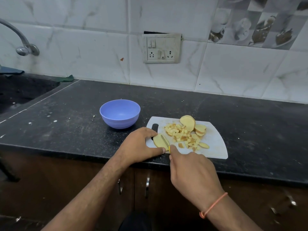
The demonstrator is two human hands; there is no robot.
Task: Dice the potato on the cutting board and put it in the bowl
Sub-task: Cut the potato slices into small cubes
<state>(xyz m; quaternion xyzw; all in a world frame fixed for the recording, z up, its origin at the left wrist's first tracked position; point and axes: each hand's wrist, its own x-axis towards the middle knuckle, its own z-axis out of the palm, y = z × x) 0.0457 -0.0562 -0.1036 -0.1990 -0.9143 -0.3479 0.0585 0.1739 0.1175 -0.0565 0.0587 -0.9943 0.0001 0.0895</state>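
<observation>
Potato slice looked firm yet slippery, pinched at its edges by the left hand while the right hand gripped the knife.

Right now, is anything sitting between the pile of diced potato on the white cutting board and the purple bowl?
Nothing visible does. Only bare black countertop separates the diced potato on the white cutting board from the purple plastic bowl.

The dark speckled table carries a blue bowl and, just beside it, a white cutting board near the front edge.
</observation>
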